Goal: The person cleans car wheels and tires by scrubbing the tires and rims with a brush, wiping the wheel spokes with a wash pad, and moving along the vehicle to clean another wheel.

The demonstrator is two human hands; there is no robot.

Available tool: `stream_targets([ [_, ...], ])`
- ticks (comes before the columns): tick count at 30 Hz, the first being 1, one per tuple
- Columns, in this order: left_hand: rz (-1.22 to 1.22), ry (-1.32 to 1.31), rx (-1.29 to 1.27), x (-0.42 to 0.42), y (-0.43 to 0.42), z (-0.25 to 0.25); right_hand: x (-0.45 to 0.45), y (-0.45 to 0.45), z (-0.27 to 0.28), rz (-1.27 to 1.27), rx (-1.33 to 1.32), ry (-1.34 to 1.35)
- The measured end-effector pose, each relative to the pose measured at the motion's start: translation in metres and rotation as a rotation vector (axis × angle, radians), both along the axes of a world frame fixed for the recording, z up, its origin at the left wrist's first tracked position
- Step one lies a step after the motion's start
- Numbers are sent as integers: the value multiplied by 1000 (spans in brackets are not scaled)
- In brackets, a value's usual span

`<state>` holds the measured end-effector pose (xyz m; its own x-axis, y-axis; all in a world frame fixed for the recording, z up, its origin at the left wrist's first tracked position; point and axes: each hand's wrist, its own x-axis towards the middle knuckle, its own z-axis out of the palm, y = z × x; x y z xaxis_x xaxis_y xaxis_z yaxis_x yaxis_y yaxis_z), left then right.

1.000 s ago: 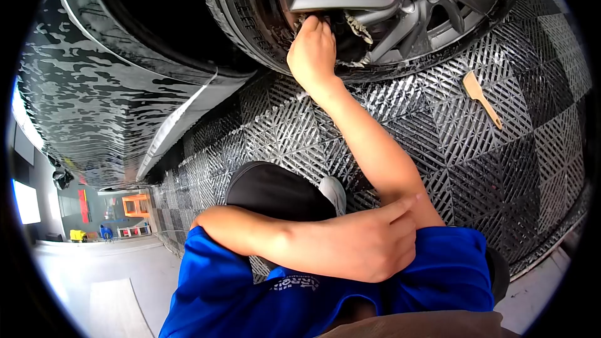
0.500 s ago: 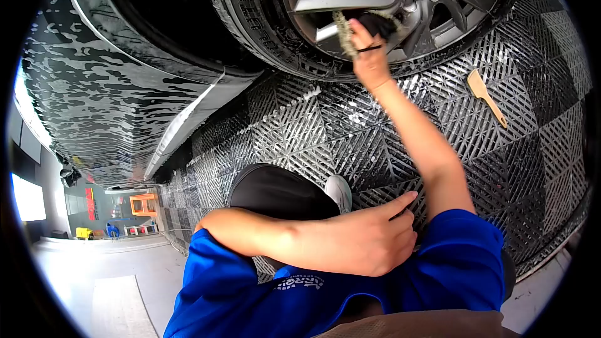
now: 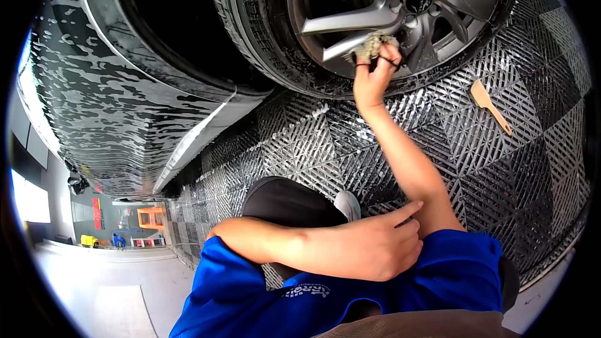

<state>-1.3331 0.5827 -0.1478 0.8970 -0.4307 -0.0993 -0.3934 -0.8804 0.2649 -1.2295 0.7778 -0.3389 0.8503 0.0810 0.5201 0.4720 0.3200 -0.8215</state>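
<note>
My right hand [image 3: 375, 78] grips a shaggy, pale greenish wash mitt [image 3: 374, 44] with a dark strap across the fingers. The mitt presses against the lower spokes of a grey alloy wheel [image 3: 341, 23], near the rim. Around it, the black tyre [image 3: 250, 25] carries wet streaks of foam. My left hand [image 3: 391, 244] lies across my body beside my right elbow; its index finger is stretched out, the others loosely bent, and nothing shows in it.
Foam runs over the car's dark side panel [image 3: 119, 125] on the left. A flat wooden-handled brush [image 3: 490, 106] lies on the wet grated floor tiles [image 3: 300, 150]. An orange stool [image 3: 150, 218] stands in the far background.
My right hand and the mitt have turned and shifted slightly lower on the wheel, showing the shaggy side more. My left hand stays near my right elbow. The view has shifted slightly.
</note>
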Motion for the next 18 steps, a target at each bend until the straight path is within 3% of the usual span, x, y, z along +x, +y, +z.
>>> stream_targets([
  [4, -58, -10, 53, 7, 3, 1, -37, 5, 62, 164, 132, -132],
  [6, -39, -2, 49, 9, 6, 4, -32, 7, 95, 171, 19, -303],
  [9, -5, -37, 47, 10, 12, 2, -2, 7, 91, 42, -149, -553],
  [11, 25, -80, 50, 8, 13, -1, 31, 9, 66, -11, -395, -527],
  [13, 15, -36, 52, 4, 11, -2, 59, 6, 39, -148, -335, -495],
  [16, 5, -8, -32, 0, 5, -4, 48, 2, 48, -85, -356, -457],
  [18, -21, 5, -31, 4, 4, -2, 26, 2, 78, 51, -307, -627],
])
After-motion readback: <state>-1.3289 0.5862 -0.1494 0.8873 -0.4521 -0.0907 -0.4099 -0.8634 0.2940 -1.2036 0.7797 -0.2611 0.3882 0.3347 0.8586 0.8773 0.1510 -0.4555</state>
